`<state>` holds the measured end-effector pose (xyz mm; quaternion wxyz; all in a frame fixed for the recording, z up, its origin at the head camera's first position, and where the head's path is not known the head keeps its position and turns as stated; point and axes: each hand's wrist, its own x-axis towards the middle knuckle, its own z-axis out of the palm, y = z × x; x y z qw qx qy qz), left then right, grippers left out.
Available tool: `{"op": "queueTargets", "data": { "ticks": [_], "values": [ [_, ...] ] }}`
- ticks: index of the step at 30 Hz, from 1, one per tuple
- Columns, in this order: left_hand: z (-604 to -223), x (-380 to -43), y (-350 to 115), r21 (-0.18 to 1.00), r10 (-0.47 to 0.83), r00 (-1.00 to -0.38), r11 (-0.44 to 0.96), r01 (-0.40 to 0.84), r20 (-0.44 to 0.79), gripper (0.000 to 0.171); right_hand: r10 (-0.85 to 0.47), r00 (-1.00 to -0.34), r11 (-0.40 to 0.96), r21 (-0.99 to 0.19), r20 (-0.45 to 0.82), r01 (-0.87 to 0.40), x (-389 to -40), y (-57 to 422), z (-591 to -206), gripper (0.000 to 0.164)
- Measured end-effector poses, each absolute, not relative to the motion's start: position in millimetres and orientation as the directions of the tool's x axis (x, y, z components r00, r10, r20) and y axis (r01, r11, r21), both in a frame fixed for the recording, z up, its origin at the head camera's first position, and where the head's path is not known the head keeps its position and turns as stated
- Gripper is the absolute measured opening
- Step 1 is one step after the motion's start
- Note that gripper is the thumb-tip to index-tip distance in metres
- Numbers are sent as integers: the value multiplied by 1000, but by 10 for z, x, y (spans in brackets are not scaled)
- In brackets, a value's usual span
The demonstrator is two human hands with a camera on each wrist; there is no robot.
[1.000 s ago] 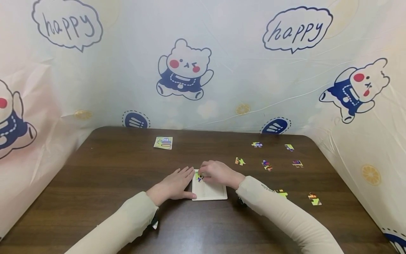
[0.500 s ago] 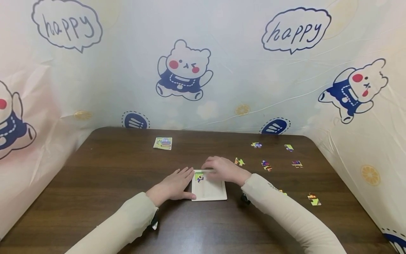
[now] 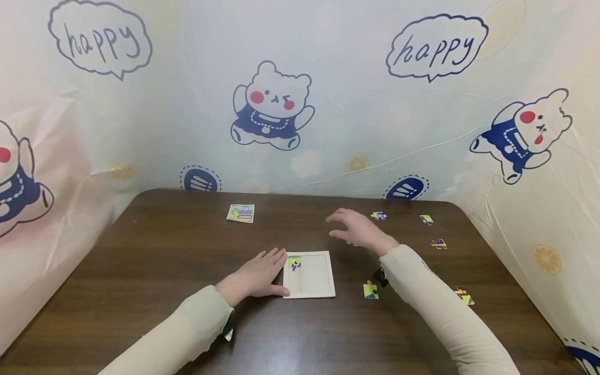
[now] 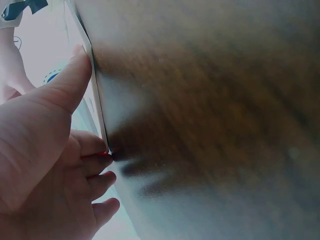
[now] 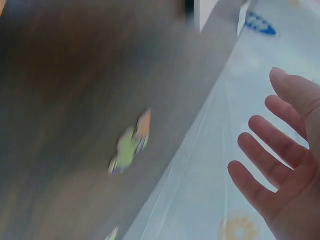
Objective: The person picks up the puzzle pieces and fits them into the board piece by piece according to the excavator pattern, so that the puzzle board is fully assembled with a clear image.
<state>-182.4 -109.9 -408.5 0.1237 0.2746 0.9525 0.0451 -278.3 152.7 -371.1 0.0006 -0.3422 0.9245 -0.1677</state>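
A white puzzle tray [image 3: 319, 284] lies flat on the table, with a green jigsaw piece [image 3: 294, 262] in its far left corner. My left hand [image 3: 258, 273] rests along the tray's left edge, fingers straight; in the left wrist view the thumb [image 4: 75, 80] touches that edge. My right hand [image 3: 361, 229] holds nothing and is raised over the table beyond the tray's right side, its fingers [image 5: 260, 145] spread and relaxed. Beneath it lies an orange-and-green jigsaw piece [image 5: 127, 145], mostly hidden by the hand in the head view.
Loose jigsaw pieces lie to the right: a purple one [image 3: 378, 215], a yellow-green one [image 3: 426, 219], a striped one [image 3: 439, 244], a green one [image 3: 371, 290] and another [image 3: 465, 297] partly behind the sleeve. A picture card [image 3: 241, 213] lies far left. A printed curtain [image 3: 328, 130] surrounds the table.
My right hand has left the tray, moving right and away from me, its fingers opening out. The green piece stays in the tray's corner. My left hand has kept its place.
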Motion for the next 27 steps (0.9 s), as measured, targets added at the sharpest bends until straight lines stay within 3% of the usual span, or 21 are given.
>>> {"op": "queueTargets", "data": {
  "ticks": [12,21,27],
  "values": [
    [-4081,-1813,-1096,158,531,-821,847,508,-211,87,-389,-917,788,-483,87,-380,-3179,2212,-3781,44],
    [-4064,-1798,-1113,184,540,-816,840,510,-206,86,-254,-966,839,-488,38,-240,-3342,2553,-3942,46],
    [-4044,-1786,-1105,195,538,-817,841,505,-205,85,-231,-972,856,-482,-33,-187,-3364,2636,-4048,50]
  ]
}}
